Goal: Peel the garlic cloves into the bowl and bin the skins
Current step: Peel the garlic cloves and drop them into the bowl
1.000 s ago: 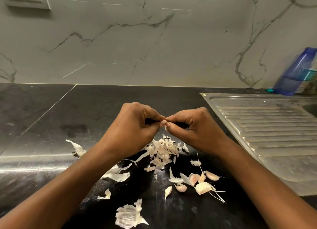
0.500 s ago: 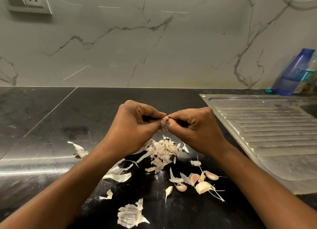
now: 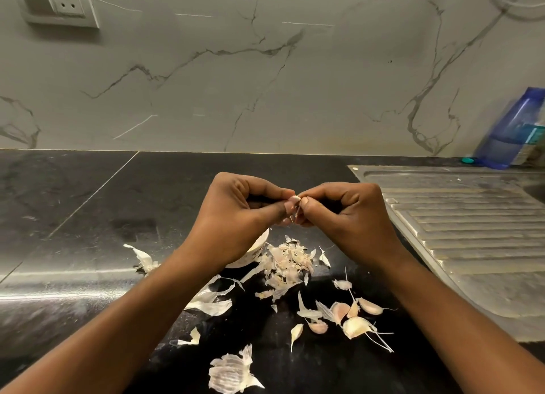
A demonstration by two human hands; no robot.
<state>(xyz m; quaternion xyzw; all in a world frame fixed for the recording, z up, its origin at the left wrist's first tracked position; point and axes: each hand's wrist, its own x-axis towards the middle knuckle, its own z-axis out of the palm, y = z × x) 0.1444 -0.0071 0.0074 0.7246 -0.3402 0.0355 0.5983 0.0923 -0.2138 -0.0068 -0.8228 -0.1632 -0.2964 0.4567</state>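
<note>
- looking down on a black stone countertop (image 3: 147, 204), backed by a grey veined marble backsplash (image 3: 265, 83) with a switch plate (image 3: 59, 4) up in the left corner.
- off to the right, a ribbed steel drainboard (image 3: 472, 231) and a blue bottle (image 3: 513, 131) by the wall.
- centre stage: left hand (image 3: 236, 213) and right hand (image 3: 351, 213) raised above the counter, fingertips meeting, both pinching one small garlic clove (image 3: 295, 199).
- left thumb and forefinger clamped on the clove itself; right thumb and forefinger nipping at its wrapper, with a thin strand of skin (image 3: 295, 213) dangling just below the pinch.
- mid-peel by the look of it, stripping the papery layer off this one clove.
- next up, most likely: tearing that strand clear with the right hand without squirting the clove out of the left, then dropping the bare clove into the bowl (image 3: 255, 250).
- bowl mostly hidden under the left wrist, only a pale curved wall peeking out; contents impossible to tell.
- just beside it, a pile of skins (image 3: 287, 263) on the counter, more scraps scattered around; no bin anywhere in view.
- nearer the camera, several unpeeled cloves (image 3: 354, 317) waiting, so plenty of the job left.
- amount of skin left on the held clove hard to judge, fingertips covering most of it.
</note>
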